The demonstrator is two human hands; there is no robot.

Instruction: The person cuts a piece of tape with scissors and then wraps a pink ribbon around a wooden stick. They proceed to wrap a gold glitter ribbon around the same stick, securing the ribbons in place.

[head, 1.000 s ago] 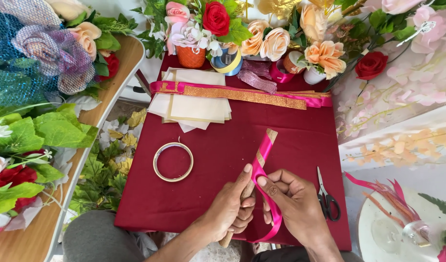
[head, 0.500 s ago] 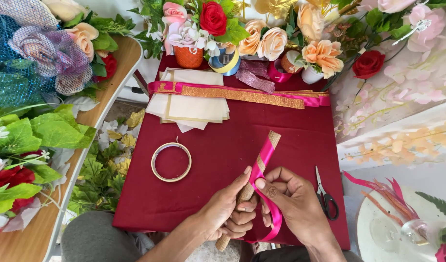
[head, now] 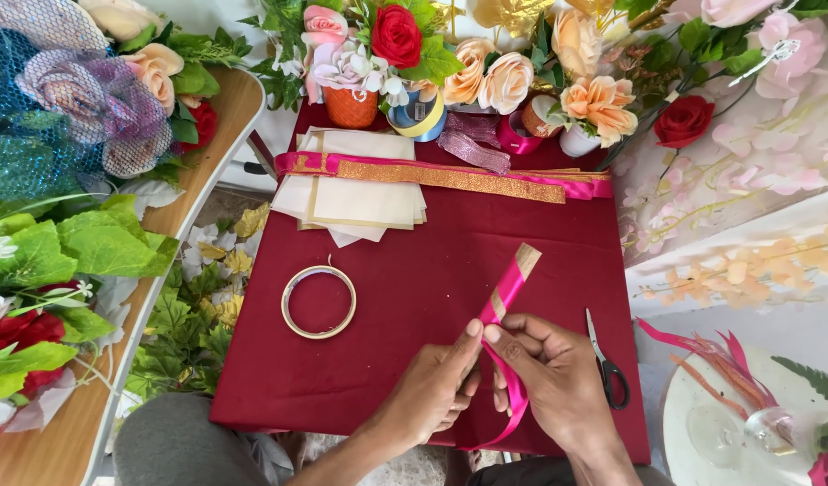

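Note:
Both of my hands work a flat tan strip (head: 518, 270) that a pink ribbon (head: 513, 389) winds around. My left hand (head: 436, 385) pinches the strip from the left side, thumb tip pressed on the ribbon. My right hand (head: 558, 376) grips it from the right, and the loose pink ribbon tail loops down under that hand. The strip slants up to the right over a dark red cloth (head: 405, 297) on the table. Its upper end is bare tan.
A tape ring (head: 318, 301) lies on the cloth at left, black-handled scissors (head: 606, 363) at right. Cream paper sheets (head: 360, 187) and pink and gold glitter ribbons (head: 450, 175) lie at the back. Artificial flowers (head: 486, 54) line the far edge and a wooden side table (head: 207, 171) at left.
My hands have shifted only slightly on the strip; the fingers adjusted their pinch on the ribbon. Everything else lies where it was.

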